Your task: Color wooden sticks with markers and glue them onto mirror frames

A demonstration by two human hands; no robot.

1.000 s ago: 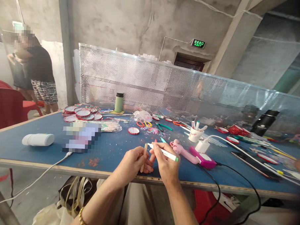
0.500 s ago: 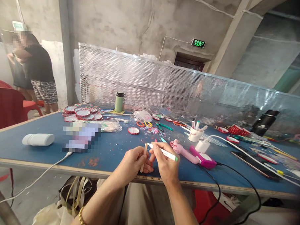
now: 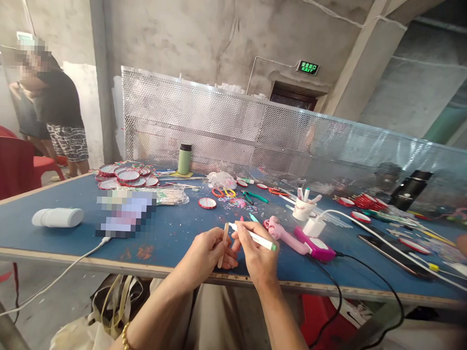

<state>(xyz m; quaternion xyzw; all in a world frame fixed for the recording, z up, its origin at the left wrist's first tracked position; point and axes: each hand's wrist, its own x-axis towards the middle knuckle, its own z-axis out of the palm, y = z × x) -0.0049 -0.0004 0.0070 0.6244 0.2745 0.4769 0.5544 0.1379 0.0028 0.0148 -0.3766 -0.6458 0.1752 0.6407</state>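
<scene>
Near the table's front edge, my left hand (image 3: 210,250) holds a flat wooden stick (image 3: 223,252) upright between its fingers. My right hand (image 3: 258,256) grips a white marker (image 3: 258,239) with a green end, its tip pointing left at the top of the stick. Whether the tip touches the wood I cannot tell. Just beyond my hands lie a red marker cap and a teal pen (image 3: 254,217). A pink glue gun (image 3: 283,235) rests to the right of my right hand.
On the blue table (image 3: 169,234) are a white bottle (image 3: 57,217), a charging phone (image 3: 129,214), round red-rimmed discs (image 3: 128,176), pliers (image 3: 255,197) and a paper cup of markers (image 3: 302,209). Cables run across the right side by a dark phone (image 3: 394,254). People stand at far left.
My hands, the stick and the marker keep nearly the same pose. At the far right edge, a blurred skin-coloured shape has come into view over the table.
</scene>
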